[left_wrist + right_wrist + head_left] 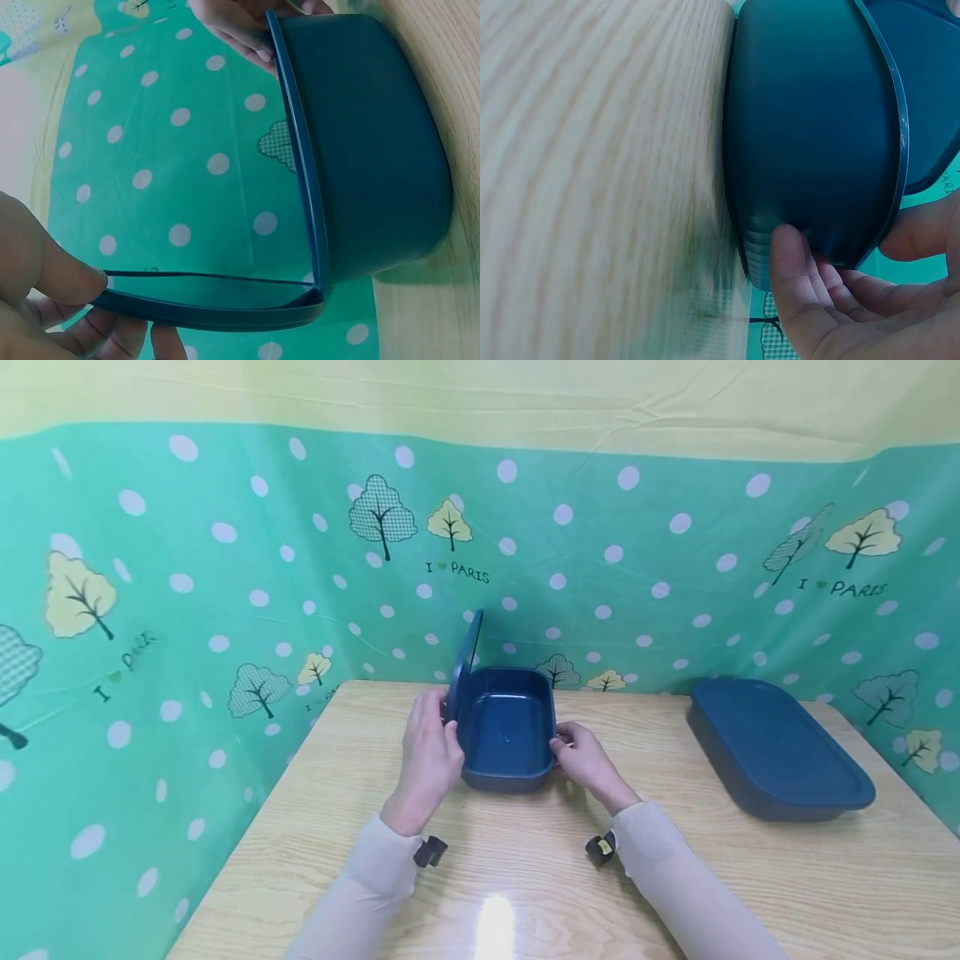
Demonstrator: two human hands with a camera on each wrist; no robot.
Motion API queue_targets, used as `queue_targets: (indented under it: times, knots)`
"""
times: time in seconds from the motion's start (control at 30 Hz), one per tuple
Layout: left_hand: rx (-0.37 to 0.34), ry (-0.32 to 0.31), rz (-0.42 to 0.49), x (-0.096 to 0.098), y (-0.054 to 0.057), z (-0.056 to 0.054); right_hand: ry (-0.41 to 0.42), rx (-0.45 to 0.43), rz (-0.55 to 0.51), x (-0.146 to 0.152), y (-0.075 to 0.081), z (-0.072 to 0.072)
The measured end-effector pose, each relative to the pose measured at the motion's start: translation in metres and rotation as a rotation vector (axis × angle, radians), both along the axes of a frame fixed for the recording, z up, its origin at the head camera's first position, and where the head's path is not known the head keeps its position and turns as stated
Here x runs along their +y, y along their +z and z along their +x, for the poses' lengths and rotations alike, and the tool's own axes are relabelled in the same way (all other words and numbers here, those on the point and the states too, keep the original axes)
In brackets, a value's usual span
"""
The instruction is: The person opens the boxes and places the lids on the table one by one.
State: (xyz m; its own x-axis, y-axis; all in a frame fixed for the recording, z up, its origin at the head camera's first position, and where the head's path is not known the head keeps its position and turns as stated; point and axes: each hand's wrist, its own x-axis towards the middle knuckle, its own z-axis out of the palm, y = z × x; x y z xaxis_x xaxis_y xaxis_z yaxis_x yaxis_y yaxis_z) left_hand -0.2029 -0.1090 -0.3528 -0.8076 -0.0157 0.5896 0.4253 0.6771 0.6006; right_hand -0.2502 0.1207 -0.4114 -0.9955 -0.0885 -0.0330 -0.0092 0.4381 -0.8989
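Note:
A dark blue plastic box stands on the table with its inside showing and nothing in it. Its lid is tilted upright along the box's left rim. My left hand pinches the lid's edge between thumb and fingers; in the left wrist view the lid meets the box rim at one end. At the right side of the box, my right hand grips the rim, thumb at the top edge and fingers against the outer wall.
A larger dark blue box with its lid on stands at the right of the wooden table. Behind and to the left hangs a green dotted cloth with printed trees.

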Motion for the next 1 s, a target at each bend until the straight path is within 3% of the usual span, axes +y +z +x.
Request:
queue_targets:
  times: [0.43, 0.7, 1.0]
  knots:
    - [0.001, 0.03, 0.027, -0.0031, 0.002, -0.001, 0.001, 0.008, 0.004, -0.0003, 0.0002, -0.0005]
    - [-0.003, 0.016, 0.026, -0.0022, 0.0006, -0.0021, 0.004, 0.002, 0.005, 0.0008, -0.0011, -0.0009]
    - [-0.006, 0.021, -0.016, 0.0011, -0.0002, -0.0012, 0.003, -0.007, -0.007, -0.0005, -0.0008, -0.0012]
